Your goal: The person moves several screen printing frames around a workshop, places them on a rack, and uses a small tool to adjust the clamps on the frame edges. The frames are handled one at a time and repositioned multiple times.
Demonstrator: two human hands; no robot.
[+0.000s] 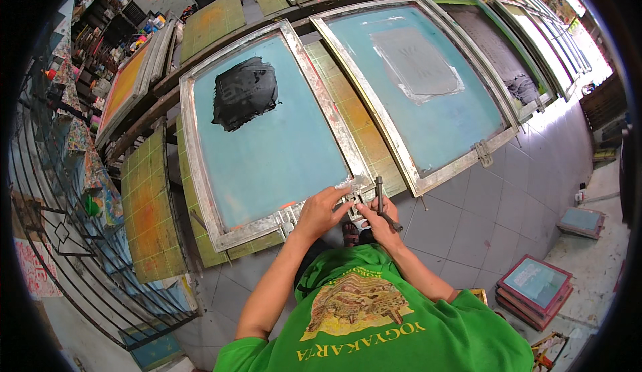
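Observation:
A screen-printing frame (195, 171) with blue mesh lies before me, a patch of black ink (246, 94) on its upper part. At its near right corner sits a small metal clamp (356, 200). My left hand (319, 213) reaches over the frame's near edge, thumb and forefinger closed about the clamp. On the clamp's other side, my right hand (382, 219) is closed round a dark socket wrench (380, 201), whose one end points up and the other down to the right. Its thumb is at the clamp; its remaining fingers are partly hidden.
Another blue screen (438, 128) with a grey patch lies to the right, and more frames line the rack beyond. Stained yellow-green boards (147, 205) lie at left and under the screens. Small framed screens (535, 285) are stacked at lower right. Black metal railing (73, 238) borders the left.

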